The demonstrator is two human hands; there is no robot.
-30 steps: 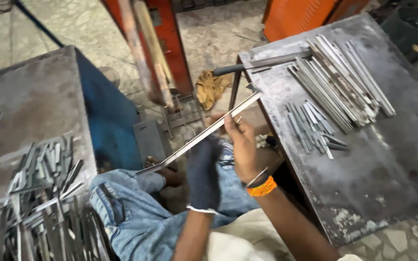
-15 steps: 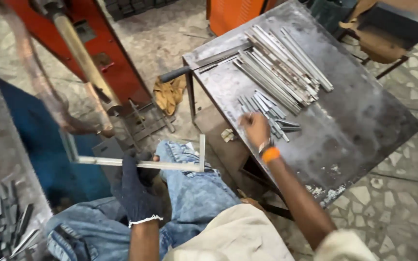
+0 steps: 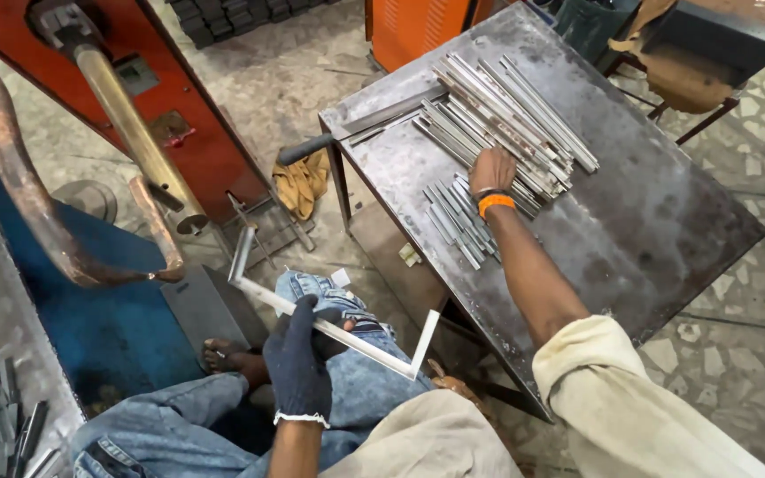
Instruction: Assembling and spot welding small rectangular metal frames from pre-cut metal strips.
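The U-shaped metal frame (image 3: pixel 329 323) now hangs lower over the lap than half a second ago, its long bar clenched mid-length in the gloved left hand (image 3: pixel 298 367), one bent end up beyond the hand, the other down to its right; the right hand (image 3: pixel 491 170) has reached farther across the counter (image 3: pixel 666 221). It rests fingers-down on the long metal strips (image 3: pixel 506 124); whether it grips one cannot be told; short strips (image 3: pixel 458 221) lie just beneath its wrist.

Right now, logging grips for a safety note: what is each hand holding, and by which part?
The gloved left hand grips the U-shaped metal frame near mid-bar. The right hand rests on the metal strips; grip unclear.
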